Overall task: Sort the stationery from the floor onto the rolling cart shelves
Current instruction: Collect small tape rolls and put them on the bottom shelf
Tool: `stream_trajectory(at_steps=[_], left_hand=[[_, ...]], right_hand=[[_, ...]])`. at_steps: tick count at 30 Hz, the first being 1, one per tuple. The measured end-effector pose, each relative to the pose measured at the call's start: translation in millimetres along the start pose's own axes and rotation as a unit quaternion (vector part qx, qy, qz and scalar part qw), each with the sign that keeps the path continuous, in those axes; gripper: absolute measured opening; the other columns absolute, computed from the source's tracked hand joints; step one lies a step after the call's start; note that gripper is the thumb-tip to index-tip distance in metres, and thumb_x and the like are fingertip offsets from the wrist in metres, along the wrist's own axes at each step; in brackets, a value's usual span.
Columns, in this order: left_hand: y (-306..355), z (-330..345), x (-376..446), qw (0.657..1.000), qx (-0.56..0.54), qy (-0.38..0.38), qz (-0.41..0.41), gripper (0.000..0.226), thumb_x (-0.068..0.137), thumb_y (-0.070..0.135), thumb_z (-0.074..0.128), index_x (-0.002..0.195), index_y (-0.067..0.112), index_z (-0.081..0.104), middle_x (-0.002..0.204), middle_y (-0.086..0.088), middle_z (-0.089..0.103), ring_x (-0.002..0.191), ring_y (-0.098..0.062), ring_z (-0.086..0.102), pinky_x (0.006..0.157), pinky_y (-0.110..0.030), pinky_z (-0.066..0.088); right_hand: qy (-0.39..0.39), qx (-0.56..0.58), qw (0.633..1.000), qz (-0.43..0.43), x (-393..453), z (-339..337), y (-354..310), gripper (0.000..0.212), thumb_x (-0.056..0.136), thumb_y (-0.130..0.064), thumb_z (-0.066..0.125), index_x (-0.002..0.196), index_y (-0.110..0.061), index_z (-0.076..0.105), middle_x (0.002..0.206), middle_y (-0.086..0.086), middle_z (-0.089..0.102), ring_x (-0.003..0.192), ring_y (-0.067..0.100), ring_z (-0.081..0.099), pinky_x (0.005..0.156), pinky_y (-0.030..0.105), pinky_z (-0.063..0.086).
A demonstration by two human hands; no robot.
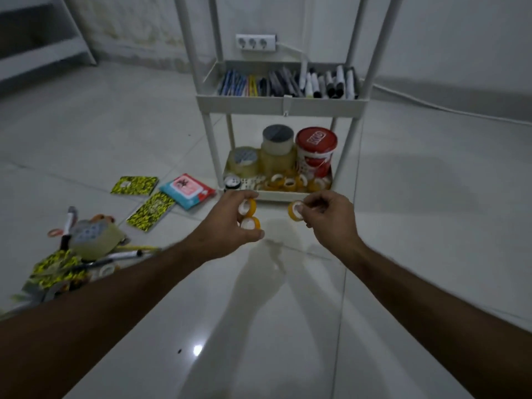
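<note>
My left hand [227,223] holds two small yellow tape rolls [248,216], one above the other, just in front of the white rolling cart [279,106]. My right hand [328,214] pinches a third small yellow tape roll [294,210] at the same height. The cart's bottom shelf [276,195] carries several small yellow rolls, big clear tape rolls [277,151] and a red tub [316,152]. Pens and markers [288,83] lie in the middle shelf. A pile of stationery [86,249] lies on the floor at the left, partly hidden by my left forearm.
Yellow-black patterned packets [135,185] and a blue-pink packet [187,191] lie on the tiled floor left of the cart. A power strip [255,43] with a white cable sits by the wall behind the cart. A white shelf unit [43,38] stands at the far left.
</note>
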State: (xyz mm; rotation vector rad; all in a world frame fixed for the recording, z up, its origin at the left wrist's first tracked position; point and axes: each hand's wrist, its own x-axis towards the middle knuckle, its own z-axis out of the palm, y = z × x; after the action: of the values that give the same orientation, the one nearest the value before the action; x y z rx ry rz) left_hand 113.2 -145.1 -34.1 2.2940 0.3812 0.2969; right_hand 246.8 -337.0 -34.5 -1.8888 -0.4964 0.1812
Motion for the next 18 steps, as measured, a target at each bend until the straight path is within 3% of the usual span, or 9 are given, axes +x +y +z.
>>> stream_trajectory(at_steps=[2, 4, 6, 8, 12, 15, 18], left_hand=[[-2, 6, 30, 1.000, 0.008, -0.005, -0.002, 0.083, 0.074, 0.031, 0.088, 0.146, 0.028, 0.047, 0.133, 0.011, 0.040, 0.108, -0.012, 0.055, 0.079, -0.012, 0.044], [-6, 14, 60, 1.000, 0.008, -0.010, -0.010, 0.086, 0.075, 0.033, 0.088, 0.149, 0.028, 0.044, 0.135, 0.013, 0.040, 0.116, -0.012, 0.053, 0.092, -0.022, 0.047], [-10, 23, 88, 1.000, -0.008, -0.021, 0.000, 0.085, 0.070, 0.035, 0.089, 0.145, 0.027, 0.049, 0.138, 0.012, 0.051, 0.120, -0.011, 0.057, 0.100, -0.034, 0.052], [-12, 31, 112, 0.999, -0.028, -0.019, 0.018, 0.071, 0.067, 0.028, 0.088, 0.132, 0.024, 0.061, 0.126, 0.008, 0.066, 0.111, -0.011, 0.064, 0.095, -0.041, 0.057], [-7, 44, 144, 0.999, -0.042, 0.004, 0.027, 0.049, 0.072, 0.017, 0.085, 0.117, 0.020, 0.067, 0.107, 0.008, 0.071, 0.096, -0.008, 0.066, 0.088, -0.035, 0.057], [-3, 50, 160, 0.998, -0.052, 0.011, 0.029, 0.061, 0.071, 0.022, 0.086, 0.125, 0.018, 0.060, 0.113, 0.006, 0.068, 0.101, -0.013, 0.064, 0.087, -0.029, 0.052], [-1, 54, 171, 0.999, -0.021, -0.005, 0.034, 0.061, 0.067, 0.029, 0.088, 0.121, 0.017, 0.062, 0.113, 0.001, 0.069, 0.102, -0.016, 0.065, 0.088, -0.033, 0.054]], right_hand=[[0.026, 0.001, 0.999, 0.037, 29, 4, 7, 0.013, 0.083, -0.016, 0.078, 0.083, -0.015, 0.066, 0.083, 0.002, 0.070, 0.069, 0.024, 0.071, 0.057, 0.033, 0.060], [0.044, -0.023, 0.998, 0.049, 56, 12, 16, 0.013, 0.082, -0.017, 0.076, 0.082, -0.019, 0.064, 0.087, 0.002, 0.069, 0.076, 0.026, 0.071, 0.061, 0.040, 0.063], [0.052, -0.051, 0.996, 0.042, 80, 20, 21, 0.011, 0.082, -0.018, 0.075, 0.081, -0.022, 0.065, 0.088, -0.002, 0.070, 0.081, 0.021, 0.070, 0.069, 0.044, 0.063], [0.057, -0.084, 0.994, 0.038, 98, 26, 22, 0.003, 0.085, -0.017, 0.073, 0.085, -0.018, 0.070, 0.094, 0.000, 0.072, 0.088, 0.020, 0.069, 0.079, 0.037, 0.061], [0.097, -0.133, 0.986, 0.020, 120, 38, 23, 0.020, 0.091, -0.013, 0.069, 0.109, -0.007, 0.072, 0.111, 0.008, 0.072, 0.101, 0.022, 0.068, 0.082, 0.027, 0.055], [0.099, -0.125, 0.987, 0.035, 128, 40, 22, 0.025, 0.094, -0.009, 0.061, 0.117, -0.005, 0.069, 0.111, 0.007, 0.070, 0.101, 0.020, 0.066, 0.076, 0.019, 0.047], [0.092, -0.131, 0.987, 0.017, 126, 39, 27, 0.027, 0.095, -0.009, 0.056, 0.118, -0.007, 0.070, 0.108, 0.008, 0.071, 0.099, 0.021, 0.066, 0.078, 0.020, 0.046]])
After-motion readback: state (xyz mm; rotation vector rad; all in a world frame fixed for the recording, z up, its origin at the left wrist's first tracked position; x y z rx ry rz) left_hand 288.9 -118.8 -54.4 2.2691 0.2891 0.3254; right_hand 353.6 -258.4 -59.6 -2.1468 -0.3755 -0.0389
